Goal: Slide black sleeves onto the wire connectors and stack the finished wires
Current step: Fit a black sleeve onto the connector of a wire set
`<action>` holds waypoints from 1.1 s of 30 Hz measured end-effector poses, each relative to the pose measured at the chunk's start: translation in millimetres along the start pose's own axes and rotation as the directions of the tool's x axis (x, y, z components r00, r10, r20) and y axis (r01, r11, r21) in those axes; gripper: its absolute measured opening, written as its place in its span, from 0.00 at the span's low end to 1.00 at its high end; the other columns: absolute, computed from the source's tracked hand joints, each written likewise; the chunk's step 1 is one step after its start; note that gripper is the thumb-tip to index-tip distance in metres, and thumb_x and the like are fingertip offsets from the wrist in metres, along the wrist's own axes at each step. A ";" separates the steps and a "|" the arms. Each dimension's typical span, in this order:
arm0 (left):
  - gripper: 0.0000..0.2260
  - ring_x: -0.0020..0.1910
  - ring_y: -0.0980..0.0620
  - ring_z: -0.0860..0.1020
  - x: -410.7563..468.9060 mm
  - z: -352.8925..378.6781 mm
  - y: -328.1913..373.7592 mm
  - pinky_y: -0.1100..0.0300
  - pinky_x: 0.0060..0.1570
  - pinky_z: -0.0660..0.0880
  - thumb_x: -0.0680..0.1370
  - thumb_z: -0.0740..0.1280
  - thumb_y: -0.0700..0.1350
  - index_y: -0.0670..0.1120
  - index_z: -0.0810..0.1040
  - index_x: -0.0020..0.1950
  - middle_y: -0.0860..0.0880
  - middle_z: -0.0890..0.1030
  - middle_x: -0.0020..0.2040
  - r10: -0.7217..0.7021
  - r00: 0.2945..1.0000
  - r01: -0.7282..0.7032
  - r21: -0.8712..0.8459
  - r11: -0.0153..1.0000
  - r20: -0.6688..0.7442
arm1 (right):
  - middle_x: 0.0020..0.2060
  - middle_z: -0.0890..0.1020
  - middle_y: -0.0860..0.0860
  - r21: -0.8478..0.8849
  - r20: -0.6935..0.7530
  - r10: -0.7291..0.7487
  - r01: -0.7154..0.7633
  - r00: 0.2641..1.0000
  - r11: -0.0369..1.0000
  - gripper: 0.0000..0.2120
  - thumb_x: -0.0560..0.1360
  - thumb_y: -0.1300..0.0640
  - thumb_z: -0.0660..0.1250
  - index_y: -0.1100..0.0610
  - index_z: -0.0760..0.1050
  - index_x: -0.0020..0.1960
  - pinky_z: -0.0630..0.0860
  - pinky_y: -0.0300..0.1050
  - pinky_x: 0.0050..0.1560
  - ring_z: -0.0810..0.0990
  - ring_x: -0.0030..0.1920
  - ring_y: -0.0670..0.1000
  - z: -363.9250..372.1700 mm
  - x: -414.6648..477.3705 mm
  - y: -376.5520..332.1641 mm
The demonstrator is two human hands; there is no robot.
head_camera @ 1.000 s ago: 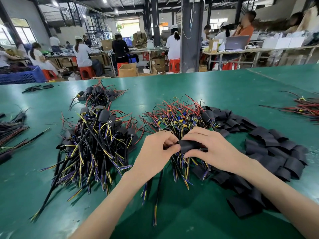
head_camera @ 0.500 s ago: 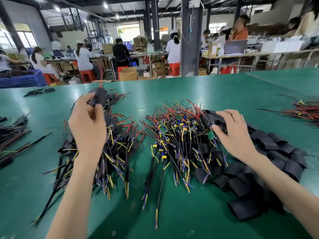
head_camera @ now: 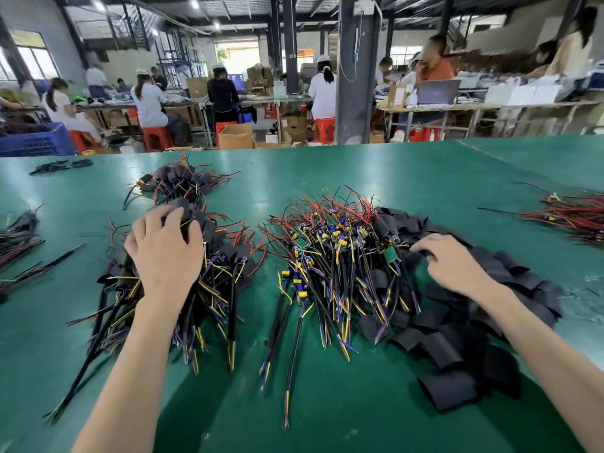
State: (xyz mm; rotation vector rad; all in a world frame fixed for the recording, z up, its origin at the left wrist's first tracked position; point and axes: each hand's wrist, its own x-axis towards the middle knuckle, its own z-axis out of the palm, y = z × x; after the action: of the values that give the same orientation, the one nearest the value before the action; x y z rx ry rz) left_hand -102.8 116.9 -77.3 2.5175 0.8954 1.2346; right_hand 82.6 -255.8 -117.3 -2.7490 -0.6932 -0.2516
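finished stack (head_camera: 183,289) sits left of centre on the green table (head_camera: 359,165), wires running near-to-far, black-sleeved ends at the far side. my left hand (head_camera: 163,253) is flat on top of it, fingers (head_camera: 173,220) curled over a sleeved end at the far top of the stack; whether i'm pinching it or just letting it lie, cannot tell. bare wires (head_camera: 333,256) lie in the middle pile, same near-far axis, connectors and small green boards at the far end, stripped tips toward me. loose sleeves (head_camera: 457,338) are heaped on the right, touching the bare pile's right edge. my right hand (head_camera: 454,266) rests on the sleeves at their far-left part, fingertips (head_camera: 421,250) bent down onto black material just beside the connector ends; looks like it's feeling for one sleeve, but nothing clearly lifted, so grip cannot tell. judgement: one wire just stacked, next cycle starting. right hand is nearer both sleeves and connectors, so it takes a sleeve; left must cross right to the middle pile for a wire. far left a smaller sleeved bundle (head_camera: 178,184), far right a red bundle (head_camera: 572,214).
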 end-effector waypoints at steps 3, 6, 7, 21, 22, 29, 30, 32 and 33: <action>0.12 0.60 0.38 0.71 -14.4 -5.6 25.3 0.48 0.59 0.64 0.76 0.63 0.39 0.39 0.77 0.58 0.40 0.75 0.60 0.192 0.952 -0.213 -0.069 0.975 -0.238 | 0.66 0.71 0.53 -0.049 0.127 -0.035 0.042 0.991 0.998 0.20 0.77 0.64 0.60 0.56 0.70 0.68 0.65 0.51 0.65 0.66 0.66 0.55 10.2 0.1 -0.9; 0.07 0.47 0.40 0.75 -33.2 -2.4 57.9 0.54 0.49 0.68 0.75 0.63 0.35 0.40 0.78 0.51 0.42 0.78 0.48 0.334 0.931 -0.362 -0.240 0.901 -0.147 | 0.63 0.69 0.53 -0.146 0.128 -0.012 0.031 0.992 0.989 0.20 0.79 0.54 0.60 0.51 0.67 0.71 0.66 0.50 0.63 0.65 0.64 0.55 11.6 0.1 3.9; 0.07 0.45 0.41 0.76 -40.1 0.8 66.3 0.54 0.48 0.69 0.76 0.62 0.35 0.40 0.78 0.49 0.43 0.78 0.47 0.341 0.939 -0.341 -0.290 0.894 -0.052 | 0.62 0.69 0.53 -0.179 0.128 0.001 0.022 0.992 0.984 0.20 0.79 0.51 0.60 0.50 0.67 0.71 0.66 0.50 0.62 0.65 0.64 0.55 10.0 0.3 5.6; 0.15 0.55 0.47 0.75 -77.1 51.1 77.3 0.57 0.56 0.70 0.76 0.64 0.36 0.43 0.70 0.62 0.46 0.76 0.57 0.083 0.818 0.144 -0.343 0.928 0.569 | 0.59 0.67 0.55 -0.208 0.202 0.104 -0.061 0.974 0.976 0.21 0.79 0.46 0.60 0.52 0.68 0.69 0.62 0.52 0.63 0.60 0.65 0.57 5.5 -1.2 -5.8; 0.17 0.54 0.47 0.75 -76.2 51.5 77.0 0.59 0.54 0.70 0.75 0.66 0.35 0.43 0.70 0.63 0.47 0.75 0.57 0.070 0.811 0.181 -0.363 0.914 0.580 | 0.59 0.67 0.56 -0.191 0.198 0.108 -0.069 0.974 0.979 0.22 0.78 0.46 0.61 0.52 0.67 0.70 0.62 0.52 0.63 0.60 0.65 0.57 5.2 -1.3 -6.4; 0.23 0.45 0.49 0.77 -70.3 51.8 73.8 0.58 0.44 0.76 0.72 0.68 0.34 0.41 0.67 0.66 0.47 0.76 0.52 -0.085 0.714 0.511 -0.434 0.742 0.695 | 0.59 0.66 0.54 -0.160 0.141 0.122 -0.099 0.982 0.982 0.21 0.78 0.46 0.62 0.51 0.66 0.69 0.61 0.53 0.62 0.61 0.64 0.56 6.2 -1.6 -2.8; 0.23 0.47 0.48 0.76 -69.0 52.0 73.8 0.53 0.49 0.76 0.73 0.67 0.35 0.40 0.67 0.67 0.46 0.76 0.52 -0.105 0.691 0.545 -0.419 0.726 0.716 | 0.58 0.66 0.54 -0.152 0.133 0.127 -0.106 0.983 0.983 0.21 0.78 0.46 0.61 0.51 0.67 0.68 0.61 0.53 0.62 0.61 0.63 0.56 6.2 -1.2 -2.3; 0.25 0.45 0.48 0.74 -66.6 53.0 73.5 0.51 0.50 0.74 0.74 0.66 0.36 0.38 0.64 0.69 0.44 0.75 0.50 -0.112 0.637 0.584 -0.382 0.717 0.762 | 0.56 0.66 0.54 -0.141 0.123 0.132 -0.114 0.984 0.983 0.20 0.78 0.46 0.61 0.52 0.67 0.68 0.62 0.53 0.61 0.61 0.62 0.56 6.2 -0.6 -1.7; 0.26 0.42 0.48 0.73 -65.9 53.4 73.7 0.53 0.48 0.73 0.74 0.66 0.36 0.37 0.63 0.70 0.44 0.75 0.46 -0.103 0.614 0.592 -0.370 0.716 0.783 | 0.56 0.65 0.54 -0.139 0.121 0.133 -0.116 0.984 0.984 0.20 0.78 0.47 0.61 0.52 0.67 0.68 0.62 0.53 0.60 0.61 0.61 0.55 6.3 -0.7 -1.7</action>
State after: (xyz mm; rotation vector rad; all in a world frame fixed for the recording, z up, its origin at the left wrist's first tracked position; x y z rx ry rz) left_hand -60.6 23.2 -122.8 1.8516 0.6153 0.2270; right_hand 81.7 -252.7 -123.0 -2.9421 -0.5505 -0.0949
